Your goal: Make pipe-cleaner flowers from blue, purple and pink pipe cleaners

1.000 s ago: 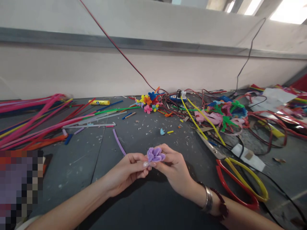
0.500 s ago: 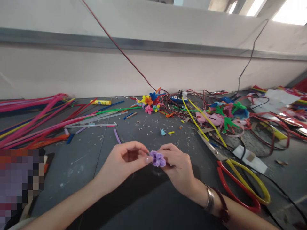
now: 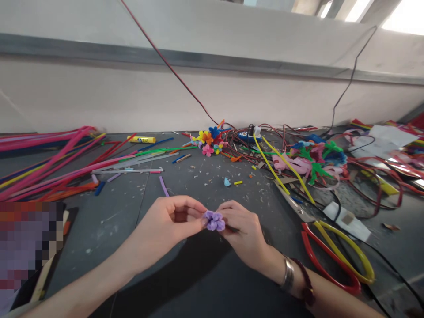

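Two hands hold one small purple pipe-cleaner flower [image 3: 214, 221] between them, above the dark grey table [image 3: 109, 229]. The left hand [image 3: 168, 221] has its fingers and thumb pressed together and pinches the left side of the flower. The right hand [image 3: 243, 229] pinches the right side in same way, so the flower stays in the small gap between both hands. A silver bangle [image 3: 288, 274] is on the right wrist. One purple pipe cleaner [image 3: 164, 185] lies on the table, farther than the left hand, and scissors [image 3: 351, 247] with red and yellow handles lie to the right of the right hand.
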Motion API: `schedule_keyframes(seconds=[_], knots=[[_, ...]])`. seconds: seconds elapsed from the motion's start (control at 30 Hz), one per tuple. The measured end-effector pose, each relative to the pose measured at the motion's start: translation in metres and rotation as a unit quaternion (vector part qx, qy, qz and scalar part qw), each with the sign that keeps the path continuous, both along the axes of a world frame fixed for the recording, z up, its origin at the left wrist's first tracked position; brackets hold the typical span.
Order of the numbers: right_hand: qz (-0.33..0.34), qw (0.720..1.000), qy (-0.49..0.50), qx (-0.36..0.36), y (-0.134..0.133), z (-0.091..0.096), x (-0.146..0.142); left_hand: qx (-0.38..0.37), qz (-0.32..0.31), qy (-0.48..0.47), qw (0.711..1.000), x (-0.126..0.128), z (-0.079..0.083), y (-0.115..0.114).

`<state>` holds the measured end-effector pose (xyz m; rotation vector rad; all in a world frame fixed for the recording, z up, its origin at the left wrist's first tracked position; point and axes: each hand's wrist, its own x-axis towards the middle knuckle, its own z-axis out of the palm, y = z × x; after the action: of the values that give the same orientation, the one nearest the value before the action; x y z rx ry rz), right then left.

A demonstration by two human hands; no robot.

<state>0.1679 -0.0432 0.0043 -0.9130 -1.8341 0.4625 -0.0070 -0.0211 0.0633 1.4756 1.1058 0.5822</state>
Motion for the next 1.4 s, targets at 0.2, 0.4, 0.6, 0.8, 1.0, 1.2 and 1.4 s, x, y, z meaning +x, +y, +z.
schedule_keyframes(seconds=[0.2,0.4,0.6,0.8,1.0,1.2,1.4], knots=[[0.002,1.0,0.006,-0.005,0.001,0.0,0.0,0.049,-0.014,0.017,0.999,0.0,-0.002,-0.001],[-0.007,1.0,-0.003,-0.009,0.001,0.0,0.002,0.378,0.004,0.112,0.919,-0.005,0.007,-0.008],[0.005,1.0,0.001,-0.009,0.001,0.0,0.0,0.52,-0.041,0.093,0.848,0.001,0.005,-0.016],[0.01,1.0,-0.002,-0.02,-0.001,0.0,0.0,0.514,-0.046,0.073,0.854,0.003,-0.002,-0.016],[0.012,1.0,-0.014,-0.018,-0.002,0.0,0.0,0.512,-0.049,0.096,0.852,-0.001,-0.002,-0.017],[0.017,0.998,-0.047,0.024,-0.004,0.001,-0.002,0.545,-0.033,0.13,0.828,0.001,0.002,-0.024],[0.012,0.997,-0.06,0.039,-0.005,-0.002,-0.003,0.549,-0.028,0.118,0.827,0.004,-0.006,-0.026]])
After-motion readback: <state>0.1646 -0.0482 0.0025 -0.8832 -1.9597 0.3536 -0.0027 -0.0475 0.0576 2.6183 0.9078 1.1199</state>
